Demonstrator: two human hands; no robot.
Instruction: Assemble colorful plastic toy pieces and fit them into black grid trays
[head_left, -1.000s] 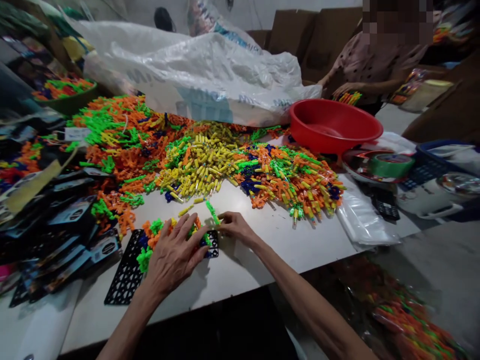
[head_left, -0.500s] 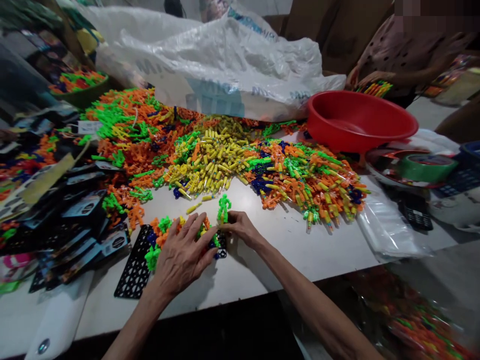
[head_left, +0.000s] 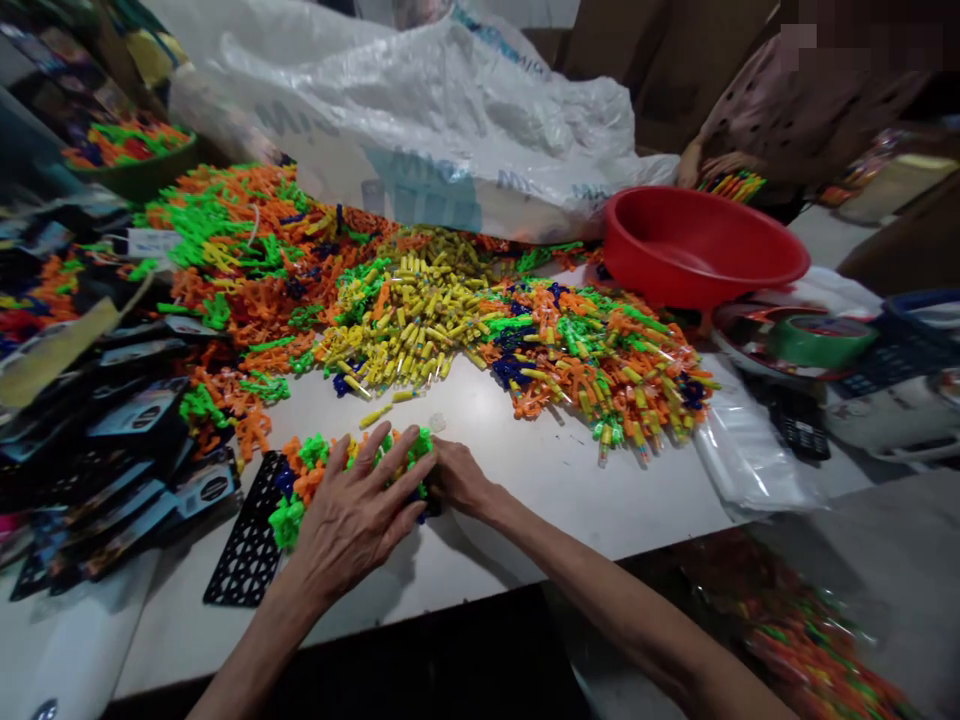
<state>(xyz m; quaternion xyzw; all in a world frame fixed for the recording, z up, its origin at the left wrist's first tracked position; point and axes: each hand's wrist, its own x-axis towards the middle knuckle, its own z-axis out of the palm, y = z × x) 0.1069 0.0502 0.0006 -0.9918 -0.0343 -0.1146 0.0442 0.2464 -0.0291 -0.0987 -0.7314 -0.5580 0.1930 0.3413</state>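
Note:
My left hand (head_left: 352,515) lies over a row of small plastic toy figures (head_left: 306,470) in green, orange and blue, its fingers stretched out and apart. Under the row's left end a black perforated plate (head_left: 244,550) sticks out. At the right end of the row my right hand (head_left: 465,480) has its fingers closed by a green toy figure (head_left: 422,443); the fingertips are partly hidden. Just beyond the hands lie loose yellow tubes (head_left: 375,415) with clear ends and a small clear piece (head_left: 436,422).
Heaps of yellow tubes (head_left: 420,320), loose figures (head_left: 247,260) and figures with tubes (head_left: 592,360) cover the table's back. Black printed cards (head_left: 142,440) are stacked left. A red basin (head_left: 705,260), clear bags (head_left: 750,440) and green tape (head_left: 821,340) are right. Another person's hand (head_left: 731,165) holds items.
The green figure, upright in my right hand before, is now lowered against the row's right end. My left hand stays over the row. The view has shifted slightly.

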